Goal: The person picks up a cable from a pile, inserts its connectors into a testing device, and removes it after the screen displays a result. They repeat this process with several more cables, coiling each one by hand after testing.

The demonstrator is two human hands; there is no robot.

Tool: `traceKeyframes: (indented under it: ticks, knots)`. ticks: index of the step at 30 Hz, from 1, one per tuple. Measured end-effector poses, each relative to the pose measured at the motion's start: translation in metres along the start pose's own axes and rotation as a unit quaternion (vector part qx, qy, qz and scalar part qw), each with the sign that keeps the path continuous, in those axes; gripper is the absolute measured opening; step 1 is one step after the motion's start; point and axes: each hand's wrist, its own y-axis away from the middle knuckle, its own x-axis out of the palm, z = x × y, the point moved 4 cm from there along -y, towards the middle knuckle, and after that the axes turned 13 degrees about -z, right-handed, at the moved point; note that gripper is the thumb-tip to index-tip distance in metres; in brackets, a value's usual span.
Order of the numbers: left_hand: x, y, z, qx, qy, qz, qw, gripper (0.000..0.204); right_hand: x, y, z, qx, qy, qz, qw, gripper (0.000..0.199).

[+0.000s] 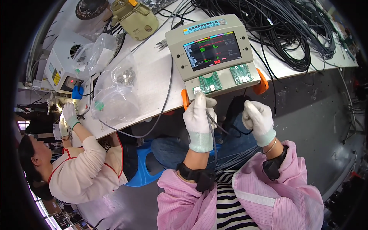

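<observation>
In front of me a beige cable tester (174,48) with a lit screen (211,50) stands at the table's edge. Two green circuit boards with sockets sit on its front ledge, a left board (210,82) and a right board (240,74). My left hand (199,119), in a white glove, is closed on a grey cable (213,143), fingertips at the left board's lower-left corner. Whether its plug sits in the socket is hidden. My gloved right hand (260,120) is closed below the right board. A dark cable loop (234,132) runs toward it, but what its fingers hold is hidden.
Coiled black cables (295,34) cover the table's right. Clear plastic bags (119,96), a green jug (136,21) and a white machine (63,57) are at left. A co-worker (84,165) sits at left near a blue stool (143,168). More grey cables (245,155) lie across my lap.
</observation>
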Motion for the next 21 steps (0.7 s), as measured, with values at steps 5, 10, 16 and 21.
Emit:
traceKeyframes:
  ticks: [5, 10, 16, 21]
  knots:
    - [-0.003, 0.022, 0.009, 0.063, -0.043, 0.035, 0.996, 0.044, -0.012, 0.002, 0.004, -0.046, -0.001, 0.013, 0.999, 0.035]
    - [-0.033, 0.037, 0.002, 0.114, -0.103, 0.161, 0.975, 0.033, -0.006, 0.02, 0.033, -0.218, 0.152, 0.048, 0.963, 0.021]
    - [-0.046, 0.061, -0.014, 0.171, -0.063, 0.222, 0.958, 0.026, 0.022, 0.063, 0.058, -0.122, 0.134, 0.276, 0.944, 0.015]
    - [-0.053, 0.084, -0.007, 0.118, -0.156, 0.282, 0.939, 0.023, 0.022, 0.08, 0.064, -0.065, -0.036, 0.256, 0.964, 0.023]
